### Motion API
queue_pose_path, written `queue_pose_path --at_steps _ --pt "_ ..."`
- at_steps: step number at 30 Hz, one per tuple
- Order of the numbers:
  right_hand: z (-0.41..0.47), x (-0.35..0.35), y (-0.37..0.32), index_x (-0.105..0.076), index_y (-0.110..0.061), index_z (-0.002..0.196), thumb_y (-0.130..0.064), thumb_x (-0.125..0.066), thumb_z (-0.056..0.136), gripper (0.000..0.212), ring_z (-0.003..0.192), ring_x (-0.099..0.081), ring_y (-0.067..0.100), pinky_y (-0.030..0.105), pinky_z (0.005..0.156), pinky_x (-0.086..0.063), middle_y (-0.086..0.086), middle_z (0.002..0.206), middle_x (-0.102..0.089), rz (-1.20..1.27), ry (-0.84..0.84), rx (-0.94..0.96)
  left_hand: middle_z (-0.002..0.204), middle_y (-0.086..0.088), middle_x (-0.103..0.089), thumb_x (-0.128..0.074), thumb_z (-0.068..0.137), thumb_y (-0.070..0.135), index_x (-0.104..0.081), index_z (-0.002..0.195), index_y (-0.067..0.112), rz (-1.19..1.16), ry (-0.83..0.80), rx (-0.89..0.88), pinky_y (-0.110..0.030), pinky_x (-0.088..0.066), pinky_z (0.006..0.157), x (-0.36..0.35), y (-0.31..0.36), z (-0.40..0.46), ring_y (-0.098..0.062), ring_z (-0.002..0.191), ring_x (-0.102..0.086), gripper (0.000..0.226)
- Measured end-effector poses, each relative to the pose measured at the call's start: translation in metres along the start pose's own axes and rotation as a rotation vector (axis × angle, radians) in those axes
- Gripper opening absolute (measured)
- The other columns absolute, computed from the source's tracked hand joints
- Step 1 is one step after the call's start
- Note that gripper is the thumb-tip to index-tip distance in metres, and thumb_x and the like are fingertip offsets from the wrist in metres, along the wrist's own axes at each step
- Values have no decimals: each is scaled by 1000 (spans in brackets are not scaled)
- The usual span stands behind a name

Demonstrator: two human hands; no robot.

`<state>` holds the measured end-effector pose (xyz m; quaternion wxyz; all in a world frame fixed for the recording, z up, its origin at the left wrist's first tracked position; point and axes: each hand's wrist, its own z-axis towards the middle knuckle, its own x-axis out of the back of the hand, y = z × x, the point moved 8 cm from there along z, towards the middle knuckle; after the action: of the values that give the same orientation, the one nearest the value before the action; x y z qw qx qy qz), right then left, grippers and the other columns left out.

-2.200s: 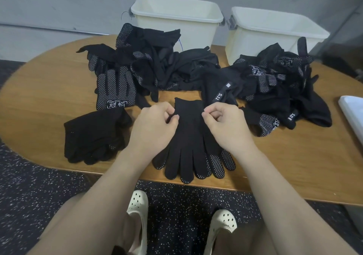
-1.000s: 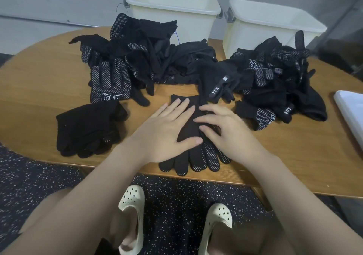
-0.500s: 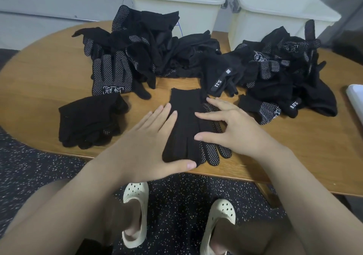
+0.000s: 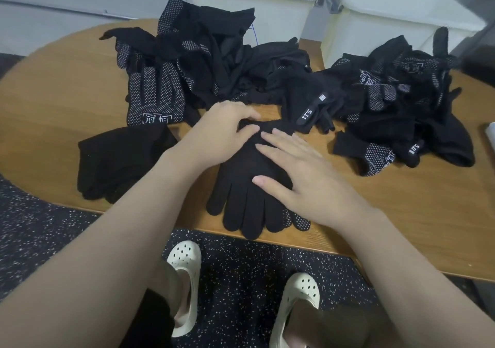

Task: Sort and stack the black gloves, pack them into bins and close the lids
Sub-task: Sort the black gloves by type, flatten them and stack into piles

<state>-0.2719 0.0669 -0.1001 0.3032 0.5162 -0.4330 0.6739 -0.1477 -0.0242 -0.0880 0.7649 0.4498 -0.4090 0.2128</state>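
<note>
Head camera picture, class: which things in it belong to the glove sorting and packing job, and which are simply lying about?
Belonging to the job:
glove pair under both hands
left hand, right hand
stacked gloves
loose glove heap
left bin, right bin

Just there:
wooden table
white object at the right edge, too cropped to identify
white clogs

Matt knitted cloth is seen in the gloves (image 4: pixel 249 200), smooth wood in the table (image 4: pixel 401 213), plastic in the bins (image 4: pixel 267 7).
</note>
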Motion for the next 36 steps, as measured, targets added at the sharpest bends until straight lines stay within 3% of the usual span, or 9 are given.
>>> queue_pose_path --at_steps 3,5,8,14,19,24,29,33,36 --pt "-2 -12 -13 -9 -32 164 -74 -9 98 78 156 18 7 37 128 8 -6 172 7 -115 -174 40 105 10 -61 -72 94 22 -74 121 18 -46 10 22 -25 -39 98 -2 -8 4 -9 103 -51 27" --pt "-10 -17 -26 1 -31 164 -68 -6 102 73 154 24 9 38 128 11 -4 171 15 -187 -223 93 105 7 -60 -76 92 23 -74 118 20 -84 -1 54 -23 -38 95 -4 -13 7 -10 102 -51 27" --pt "-25 -21 -43 2 -25 165 -60 -8 107 68 155 23 9 36 127 12 -4 171 12 -206 -244 176 104 2 -61 -78 90 26 -72 117 20 -106 -7 88 -24 -38 93 -6 -18 9 -14 103 -51 27" --pt "-47 -26 -60 0 -26 165 -52 -13 112 60 155 22 7 34 127 8 -9 172 11 -135 -284 265 88 17 -50 -77 90 26 -68 95 26 -119 10 87 -26 -36 89 -5 -20 7 -1 87 -45 10" --pt "-60 -21 -69 -13 -33 164 -54 -15 110 58 155 18 2 34 127 7 -15 171 5 45 -322 279 90 13 -50 -75 92 27 -66 92 22 -60 53 34 -30 -40 91 -3 -14 2 -11 96 -45 11" --pt "-57 0 -50 -30 -30 161 -56 -20 108 59 157 0 1 34 129 3 -13 169 -19 125 -125 169 90 4 -66 -74 93 26 -71 99 15 -76 138 -31 -45 -51 85 9 -6 -5 -19 86 -59 13" --pt "-53 13 -12 -56 -32 146 -64 -33 103 59 151 -18 -8 34 129 -13 -15 159 -41 175 -34 29 77 16 -61 -73 95 32 -75 103 18 -83 229 -52 -29 -50 76 33 12 -19 -5 70 -57 17" --pt "-51 16 -2 -65 -32 137 -68 -41 97 60 147 -30 -9 34 126 -24 -17 154 -49 251 -1 -32 89 6 -67 -74 94 34 -76 107 24 -79 225 -100 -32 -50 83 42 28 -38 -11 81 -61 17" --pt "-51 17 0 -69 -30 133 -65 -49 95 55 143 -39 -7 36 123 -32 -16 148 -55 306 30 -34 97 13 -71 -71 95 32 -76 108 21 -50 183 -179 -29 -50 85 45 42 -55 -10 90 -60 18"
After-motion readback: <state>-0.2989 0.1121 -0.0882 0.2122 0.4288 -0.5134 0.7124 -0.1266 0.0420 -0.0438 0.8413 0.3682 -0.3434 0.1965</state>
